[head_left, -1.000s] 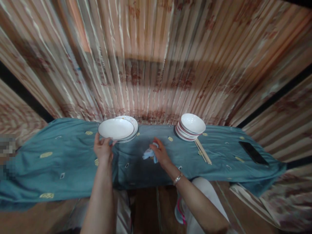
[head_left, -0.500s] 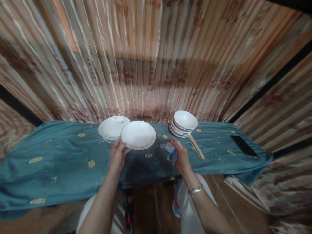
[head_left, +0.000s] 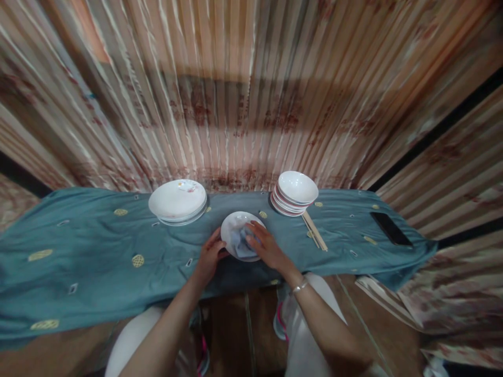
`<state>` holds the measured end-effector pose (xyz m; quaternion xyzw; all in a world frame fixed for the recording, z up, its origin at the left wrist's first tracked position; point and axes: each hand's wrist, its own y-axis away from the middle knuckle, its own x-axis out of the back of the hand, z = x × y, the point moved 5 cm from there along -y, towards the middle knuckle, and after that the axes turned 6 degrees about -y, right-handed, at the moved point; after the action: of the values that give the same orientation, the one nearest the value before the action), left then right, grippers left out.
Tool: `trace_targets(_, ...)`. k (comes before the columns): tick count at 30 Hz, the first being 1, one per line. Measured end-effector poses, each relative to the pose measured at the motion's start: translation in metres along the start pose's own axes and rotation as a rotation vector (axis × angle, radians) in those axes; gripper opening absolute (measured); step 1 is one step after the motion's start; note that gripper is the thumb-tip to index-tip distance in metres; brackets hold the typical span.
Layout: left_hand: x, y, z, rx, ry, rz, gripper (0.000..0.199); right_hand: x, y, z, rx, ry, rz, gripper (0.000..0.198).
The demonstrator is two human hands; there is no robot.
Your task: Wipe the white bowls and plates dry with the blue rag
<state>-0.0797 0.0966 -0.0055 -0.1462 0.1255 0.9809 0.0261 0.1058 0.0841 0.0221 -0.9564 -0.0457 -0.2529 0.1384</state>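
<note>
Near the front of the surface (head_left: 90, 246), a shallow white plate (head_left: 227, 226) is being held between both hands. Its left rim is being pinched by the fingers of the left hand (head_left: 210, 256), some of them hidden; the plate is lying to their right. Into its glossy hollow a thin, crumpled, pale blue cloth (head_left: 238, 242) is being pressed by the right hand (head_left: 271, 250), whose fingers are being kept bent over the folds. No clear long axis is being shown by the round rim, and whether the underside is touching down cannot be told. Beyond, soft, wrinkled teal fabric (head_left: 165, 272) is being spread under a flat, dark phone (head_left: 391, 228) at far right, slim pale chopsticks (head_left: 315, 233) beside a stack of white bowls (head_left: 294, 196) with reddish bands, and a stack of smooth plates (head_left: 177, 200) at left. Behind all, a pleated, flower-patterned curtain (head_left: 220, 120) is being hung.
</note>
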Motion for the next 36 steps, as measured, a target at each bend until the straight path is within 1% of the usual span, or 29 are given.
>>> trace_targets(3,0.001,-0.001,0.000,0.044,0.013,-0.010,0.065,0.009,0.006,0.002,0.055,-0.009,0.050,0.043)
trace_targets(5,0.001,-0.002,0.000,0.081,0.044,-0.012,0.066,0.009,0.011,0.001,0.084,-0.009,0.010,0.041)
trace_targets(8,-0.001,-0.004,-0.002,0.127,0.094,-0.049,0.068,-0.001,0.017,-0.004,0.086,0.020,-0.098,0.042)
trace_targets(10,-0.002,-0.004,-0.002,0.130,0.100,-0.071,0.071,-0.012,0.018,-0.010,0.097,0.033,-0.170,0.043)
trace_targets(12,-0.002,-0.004,-0.002,0.126,0.089,-0.072,0.073,-0.023,0.015,-0.020,0.145,0.000,-0.231,0.044)
trace_targets(14,-0.001,-0.004,-0.002,0.122,0.072,-0.056,0.073,-0.031,0.009,-0.031,0.207,-0.072,-0.259,0.047)
trace_targets(16,-0.001,-0.004,-0.002,0.117,0.060,-0.029,0.073,-0.035,0.001,-0.039,0.249,-0.131,-0.256,0.048)
trace_targets(18,-0.001,-0.004,-0.001,0.107,0.050,-0.014,0.076,-0.037,-0.008,-0.041,0.278,-0.135,-0.234,0.046)
trace_targets(21,-0.003,-0.002,0.002,0.079,0.004,-0.033,0.082,-0.037,-0.020,-0.037,0.321,-0.041,-0.181,0.044)
trace_targets(23,-0.005,0.000,0.005,0.051,-0.032,-0.059,0.082,-0.036,-0.026,-0.032,0.335,0.051,-0.151,0.043)
trace_targets(26,-0.007,0.003,0.009,0.019,-0.068,-0.082,0.080,-0.032,-0.032,-0.022,0.283,0.220,-0.129,0.042)
trace_targets(30,-0.007,0.005,0.010,0.009,-0.079,-0.081,0.083,-0.021,-0.037,-0.008,0.107,0.459,-0.087,0.040)
trace_targets(32,-0.006,0.005,0.009,0.011,-0.071,-0.068,0.085,-0.016,-0.037,-0.003,0.075,0.509,-0.074,0.042)
trace_targets(36,-0.005,0.005,0.008,0.009,-0.070,-0.060,0.086,-0.008,-0.033,0.007,0.066,0.495,-0.035,0.044)
